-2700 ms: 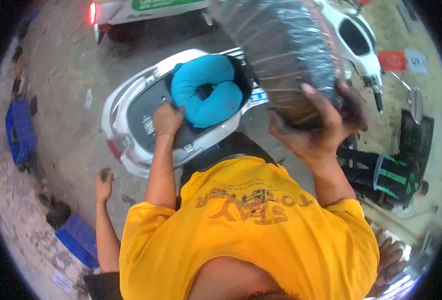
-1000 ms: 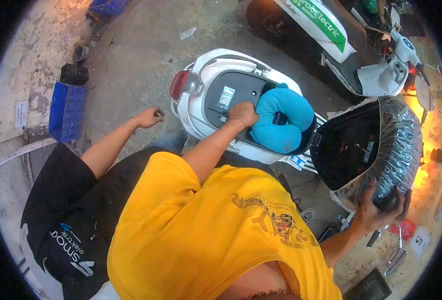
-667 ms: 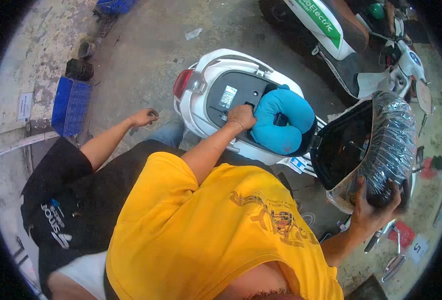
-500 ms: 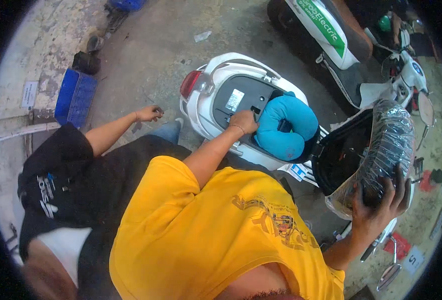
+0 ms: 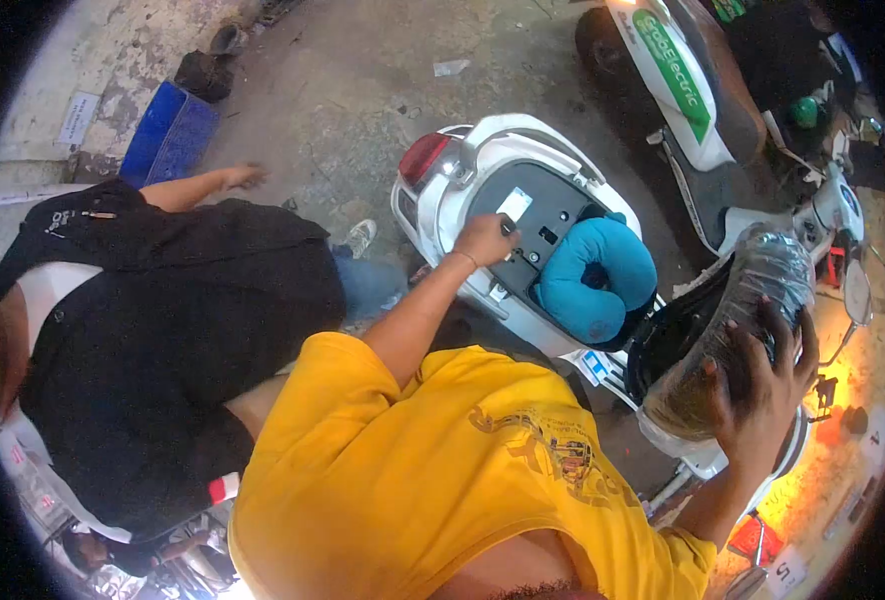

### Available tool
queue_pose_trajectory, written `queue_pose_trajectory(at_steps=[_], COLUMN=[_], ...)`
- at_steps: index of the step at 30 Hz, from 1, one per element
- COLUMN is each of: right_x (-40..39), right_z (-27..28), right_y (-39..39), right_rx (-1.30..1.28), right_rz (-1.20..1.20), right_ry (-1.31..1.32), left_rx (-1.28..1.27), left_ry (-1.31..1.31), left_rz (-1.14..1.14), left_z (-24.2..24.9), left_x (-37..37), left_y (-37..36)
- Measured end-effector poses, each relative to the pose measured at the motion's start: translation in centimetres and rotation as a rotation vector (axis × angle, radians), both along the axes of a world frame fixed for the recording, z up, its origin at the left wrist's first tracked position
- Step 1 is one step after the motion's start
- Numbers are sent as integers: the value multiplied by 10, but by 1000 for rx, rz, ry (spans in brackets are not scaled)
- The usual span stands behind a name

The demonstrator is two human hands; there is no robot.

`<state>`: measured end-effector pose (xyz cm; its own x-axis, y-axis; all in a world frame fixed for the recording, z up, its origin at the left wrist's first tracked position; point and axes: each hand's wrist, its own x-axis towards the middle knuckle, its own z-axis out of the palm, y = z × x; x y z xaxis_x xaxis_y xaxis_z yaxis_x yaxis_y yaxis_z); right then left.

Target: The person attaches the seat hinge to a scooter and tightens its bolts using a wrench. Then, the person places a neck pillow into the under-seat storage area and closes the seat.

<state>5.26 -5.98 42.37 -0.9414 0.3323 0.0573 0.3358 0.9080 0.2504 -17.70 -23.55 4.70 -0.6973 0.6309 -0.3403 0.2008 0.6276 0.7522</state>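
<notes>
My left hand (image 5: 488,241) is closed around a small dark item (image 5: 508,226), too small to name, over the grey storage panel (image 5: 540,205) of a white scooter (image 5: 493,128). Right of that panel, a blue U-shaped neck pillow (image 5: 599,275) lies in the scooter's seat opening. The scooter seat (image 5: 763,265), wrapped in clear plastic, is tilted up. My right hand (image 5: 766,385) rests on the seat's wrapped surface with fingers spread. A white label (image 5: 514,205) is on the panel, just above my left hand.
At the left, a co-worker in a black shirt (image 5: 173,300) stands close, one hand (image 5: 243,177) stretched toward the scooter's rear. Behind are a blue crate (image 5: 171,135) and a second scooter (image 5: 678,90). A mirror (image 5: 858,297) stands out at the right.
The view has shifted, and the co-worker appears farther left. My left hand has moved back from beside the pillow toward the label. My right hand stays on the raised seat.
</notes>
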Motion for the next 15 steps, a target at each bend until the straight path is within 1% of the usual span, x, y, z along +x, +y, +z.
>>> queue_pose_trajectory(at_steps=[1, 3, 4, 5, 6, 7, 8, 9, 11, 12, 14, 15], right_x=[-2, -7, -11, -10, -11, -14, -13, -11, -5, 0, 6, 7], right_z=[-1, -2, -4, -5, -6, -6, -6, -6, -6, -3, -4, -4], right_y=[-1, -4, -4, -5, -5, -2, -1, 0, 3, 7, 8, 9], right_rx=[-30, -52, -63, -80, -84, -94, -89, -103, -103, -123, -98, -81], right_rz=[-2, 5, 1, -13, -24, -30, -28, -54, -75, -52, -79, -82], right_ry=[-5, 9, 21, 15, 12, 5, 2, -3, -4, 16, 12, 31], left_rx=[12, -58, 8, 71, 23, 80, 101, 154, 153, 148, 188, 183], left_ry=[5, 22, -28, 5, 58, 1, 4, -64, 2, -27, -22, -35], left_rz=[5, -4, 29, 9, -17, -13, -87, -112, -209, -228, -391, -404], left_z=[-1, -12, -16, -24, -2, -16, -15, -10, -10, -4, 2, 0], left_x=[-3, -10, -12, -13, -12, -12, -10, -5, 11, 20, 34, 41], left_y=[-5, -9, -10, -10, -6, 0, 7, 14, 33, 41, 58, 66])
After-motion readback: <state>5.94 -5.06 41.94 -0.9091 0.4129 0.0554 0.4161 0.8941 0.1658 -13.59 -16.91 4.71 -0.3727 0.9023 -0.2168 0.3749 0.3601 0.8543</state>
